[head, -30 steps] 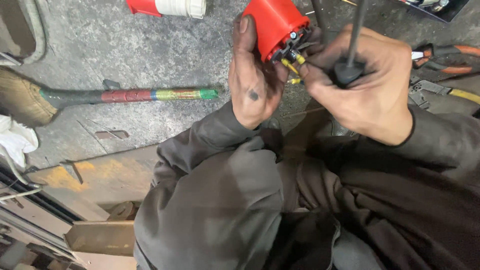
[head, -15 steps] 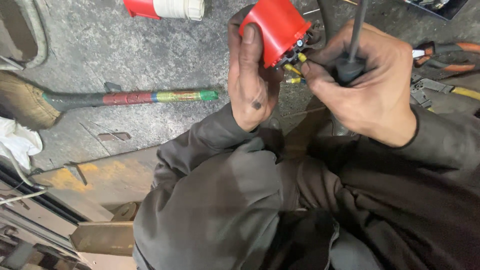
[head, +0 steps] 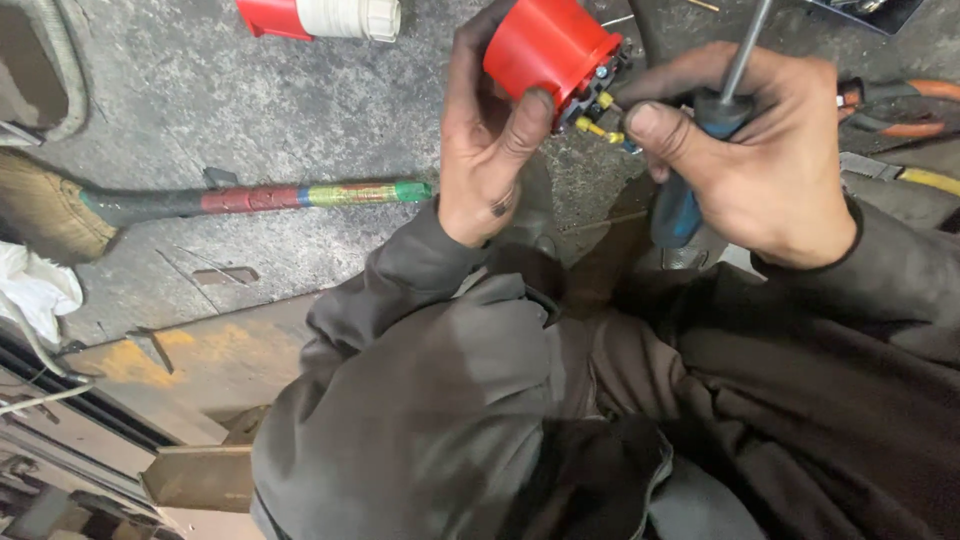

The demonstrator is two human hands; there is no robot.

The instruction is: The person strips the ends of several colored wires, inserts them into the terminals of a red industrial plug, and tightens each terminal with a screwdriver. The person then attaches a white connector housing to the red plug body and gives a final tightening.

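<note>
Now your left hand (head: pixel 490 150) is clasped around the red plug housing (head: pixel 545 45), held up over the concrete floor (head: pixel 250 110), thumb across its rim. Just beside it, your right hand (head: pixel 770 160) is clenched on a blue-handled screwdriver (head: pixel 690 190), thumb near the yellow wire ends (head: pixel 598 128).

A worn grey concrete floor (head: pixel 250 110) with yellow-stained patches (head: pixel 130 360) and a metal rail (head: pixel 60 400) at the left edge.

Open concrete floor (head: pixel 300 120) lies left of the hands, crossed by a broom handle wrapped in coloured tape (head: pixel 290 196). To the right, orange-handled pliers (head: pixel 900 110) crowd the floor. A red-and-white plug part (head: pixel 320 15) lies above.
</note>
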